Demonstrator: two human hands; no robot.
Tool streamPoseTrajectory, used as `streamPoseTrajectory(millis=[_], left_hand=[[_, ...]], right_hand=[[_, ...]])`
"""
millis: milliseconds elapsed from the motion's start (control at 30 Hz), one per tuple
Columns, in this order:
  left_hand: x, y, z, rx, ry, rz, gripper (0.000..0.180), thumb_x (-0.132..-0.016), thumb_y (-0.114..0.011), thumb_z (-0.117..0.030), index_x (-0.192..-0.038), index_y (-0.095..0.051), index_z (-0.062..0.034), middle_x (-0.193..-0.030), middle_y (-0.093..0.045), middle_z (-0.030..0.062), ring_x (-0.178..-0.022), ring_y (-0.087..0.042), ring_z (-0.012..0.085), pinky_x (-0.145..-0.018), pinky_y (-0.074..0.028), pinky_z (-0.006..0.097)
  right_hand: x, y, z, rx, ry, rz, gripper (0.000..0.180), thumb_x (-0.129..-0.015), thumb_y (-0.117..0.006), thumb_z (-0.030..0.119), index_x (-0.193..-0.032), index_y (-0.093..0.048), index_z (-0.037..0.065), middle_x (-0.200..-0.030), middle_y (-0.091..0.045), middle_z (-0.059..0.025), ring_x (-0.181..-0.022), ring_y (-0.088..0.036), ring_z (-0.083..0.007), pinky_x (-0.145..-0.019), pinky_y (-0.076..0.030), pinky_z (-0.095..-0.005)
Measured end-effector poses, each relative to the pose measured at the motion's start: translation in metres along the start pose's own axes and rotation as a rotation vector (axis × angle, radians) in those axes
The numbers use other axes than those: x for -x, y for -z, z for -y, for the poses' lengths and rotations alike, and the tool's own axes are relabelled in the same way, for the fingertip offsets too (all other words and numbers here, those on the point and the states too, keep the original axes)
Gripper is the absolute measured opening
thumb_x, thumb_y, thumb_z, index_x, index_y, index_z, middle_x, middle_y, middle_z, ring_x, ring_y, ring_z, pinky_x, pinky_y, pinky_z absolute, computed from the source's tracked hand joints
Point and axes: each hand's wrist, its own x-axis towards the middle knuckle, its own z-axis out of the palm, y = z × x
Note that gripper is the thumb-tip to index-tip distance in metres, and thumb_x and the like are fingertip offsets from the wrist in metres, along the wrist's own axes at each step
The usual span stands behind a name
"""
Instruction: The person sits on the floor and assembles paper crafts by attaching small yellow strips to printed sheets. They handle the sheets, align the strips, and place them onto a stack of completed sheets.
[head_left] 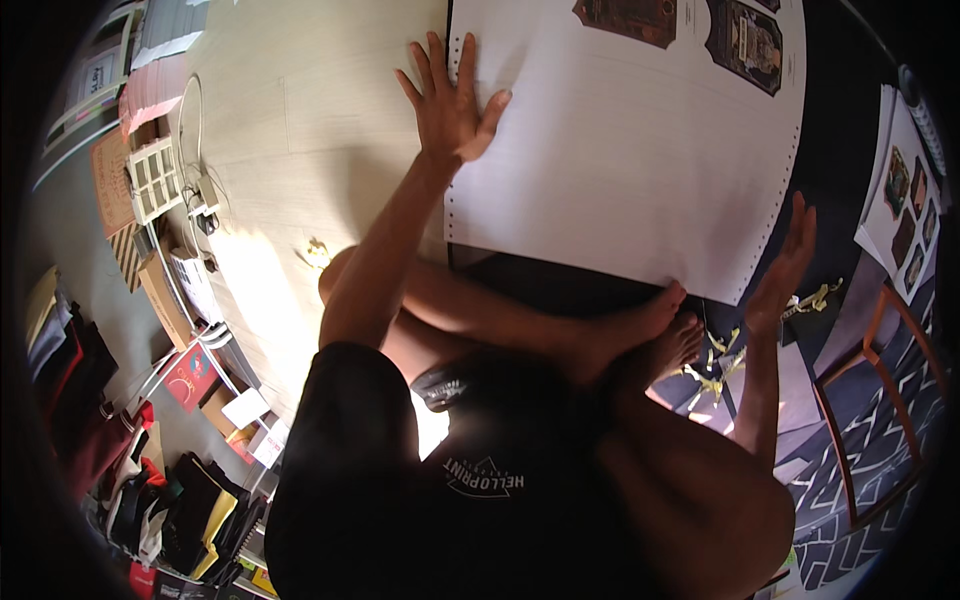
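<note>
One large white sheet (620,160) is laid flat on a black surface (845,140), its left edge set almost along the left edge of that surface, where the pale floor (270,130) is met; its left and right edges are lined with rows of small dark dots; toward its far edge, dark printed panels (745,48) with shaped corners are shown.

The left hand (450,115) is placed across the sheet's left edge, partly on the floor's side, its fingers held straight and spread well apart, its thumb pointed in over the white paper; whether the palm is pressed down cannot be told; the right hand (785,265) is held just beside the sheet's right edge, close to the near right corner, and is seen from the side; its fingers are stretched out and held together; whether the sheet is touched there cannot be told.

Bare feet (650,320) are tucked at the sheet's near edge, by the same corner; yellow strips (708,385) are scattered beside them; near the right edge of the black surface, smaller printed sheets (905,210) are stacked, and a brown frame (873,325) is stood close by, next to a patterned rug (845,545); along the floor's left edge, a power strip (207,190) is set near a white compartmented rack (156,180).
</note>
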Motion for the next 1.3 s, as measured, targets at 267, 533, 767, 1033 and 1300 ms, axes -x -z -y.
streamPoseTrajectory(millis=[267,533,767,1033,1300], left_hand=[[0.002,0.019,0.014,0.162,0.150,0.043,0.080,-0.103,-0.025,-0.061,-0.163,-0.003,-0.0123,-0.166,0.004,0.0278,-0.152,0.013,0.0479,-0.117,0.010,0.067],[0.016,0.005,-0.006,-0.068,0.125,0.016,0.082,-0.101,-0.034,-0.060,-0.162,-0.013,-0.0089,-0.164,-0.002,0.0324,-0.151,0.008,0.0542,-0.116,0.007,0.070],[0.035,0.020,0.018,0.248,0.197,-0.002,0.076,-0.106,-0.029,-0.046,-0.162,0.003,-0.0055,-0.165,0.011,0.0299,-0.150,0.015,0.0530,-0.115,0.009,0.070],[0.063,0.005,-0.010,-0.029,0.119,0.039,0.089,-0.099,-0.027,-0.069,-0.163,-0.011,-0.0090,-0.166,0.004,0.0295,-0.152,0.009,0.0503,-0.116,0.010,0.069],[0.028,0.021,0.004,0.037,0.186,-0.137,0.071,-0.103,-0.030,-0.052,-0.157,-0.026,-0.0071,-0.161,-0.020,0.0273,-0.153,-0.012,0.0434,-0.117,0.006,0.068]], right_hand=[[0.011,0.025,0.012,-0.368,-0.113,-0.193,0.083,-0.103,-0.037,0.059,-0.157,-0.018,-0.002,-0.155,-0.035,-0.0295,-0.148,-0.032,-0.0389,-0.123,-0.020,-0.0485],[0.046,0.021,0.010,-0.346,-0.223,-0.242,0.078,-0.106,-0.024,0.058,-0.157,-0.019,-0.002,-0.152,-0.038,-0.0303,-0.146,-0.036,-0.0397,-0.122,-0.022,-0.0491],[0.043,0.022,0.028,-0.493,-0.218,-0.294,0.079,-0.106,-0.019,0.060,-0.157,-0.019,0.000,-0.150,-0.042,-0.0288,-0.143,-0.041,-0.0394,-0.119,-0.027,-0.0495],[0.065,0.017,0.034,-0.398,-0.207,-0.251,0.079,-0.105,-0.021,0.062,-0.156,-0.024,0.001,-0.145,-0.047,-0.0273,-0.133,-0.049,-0.0365,-0.111,-0.037,-0.0475],[0.071,0.021,0.033,-0.518,-0.181,-0.273,0.081,-0.104,-0.023,0.063,-0.155,-0.025,0.000,-0.143,-0.048,-0.0283,-0.129,-0.052,-0.0352,-0.108,-0.039,-0.0457]])
